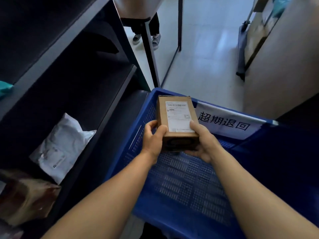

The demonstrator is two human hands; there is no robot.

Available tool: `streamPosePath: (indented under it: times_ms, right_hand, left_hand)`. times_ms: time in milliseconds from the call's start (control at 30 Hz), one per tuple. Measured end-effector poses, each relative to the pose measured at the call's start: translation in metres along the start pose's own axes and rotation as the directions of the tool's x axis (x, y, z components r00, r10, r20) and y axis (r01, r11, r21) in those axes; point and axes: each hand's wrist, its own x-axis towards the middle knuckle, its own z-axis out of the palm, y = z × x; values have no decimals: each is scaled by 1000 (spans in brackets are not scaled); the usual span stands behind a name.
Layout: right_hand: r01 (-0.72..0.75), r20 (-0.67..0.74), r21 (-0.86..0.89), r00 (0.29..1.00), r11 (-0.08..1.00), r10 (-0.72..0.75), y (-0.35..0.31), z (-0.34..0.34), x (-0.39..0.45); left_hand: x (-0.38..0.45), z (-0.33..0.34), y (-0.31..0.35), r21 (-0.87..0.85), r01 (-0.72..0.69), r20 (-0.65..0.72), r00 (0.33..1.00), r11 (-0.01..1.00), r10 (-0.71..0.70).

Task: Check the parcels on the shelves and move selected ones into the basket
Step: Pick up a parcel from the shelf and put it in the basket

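Observation:
A small brown cardboard parcel (174, 116) with a white shipping label on top is held over the blue plastic basket (188, 190). My left hand (153, 137) grips its near left corner. My right hand (202, 142) holds its near right side, with fingers under the box. The basket's perforated floor shows below the parcel with nothing lying on it. A white sign with Chinese characters (224, 122) hangs on the basket's far rim.
Dark metal shelves (82, 87) stand on the left. On a lower shelf lies a white poly mailer (60, 147), with a brown packet (25, 195) nearer me. A person's legs and shoes (146, 37) stand beyond the shelf on the tiled floor. A folded trolley (245, 49) leans at right.

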Motion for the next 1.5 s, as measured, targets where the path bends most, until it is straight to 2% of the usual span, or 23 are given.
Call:
streamPosePath:
  times_ms: [233,433,667,767,934,1034,1234,1367,1500]
  right_hand:
    - [-58,-168,152,982,987,84,59,-38,82]
    - [-53,-367,227,920,973,135,128,-73,164]
    - [24,-636,100,771,995,45,201,-99,267]
    - [65,-691,34,723,997,-24,226,-107,305]
    - [70,-711,15,702,997,-39,248,-114,359]
    - [68,-689,21,724,997,-34,260,-113,389]
    - [-92,-634,21,768,995,85,277,-123,431]
    - [-174,-601,11,786,985,145,264,-119,420]
    - [-181,-584,10,797,983,153,232,-102,388]
  left_hand:
    - [76,27,-76,120,103,125,985,987,-118]
    - [146,31,-144,320,111,210,960,941,-184]
    - [214,22,-212,364,112,193,962,924,-193]
    - [238,22,-234,364,105,196,963,926,-186]
    - [267,19,-267,342,110,202,961,933,-188]
    - [279,16,-283,321,118,198,962,940,-188]
    - [292,3,-295,290,127,203,961,949,-190]
    - [289,2,-288,265,136,175,967,955,-186]
    - [271,7,-269,233,146,162,969,961,-186]
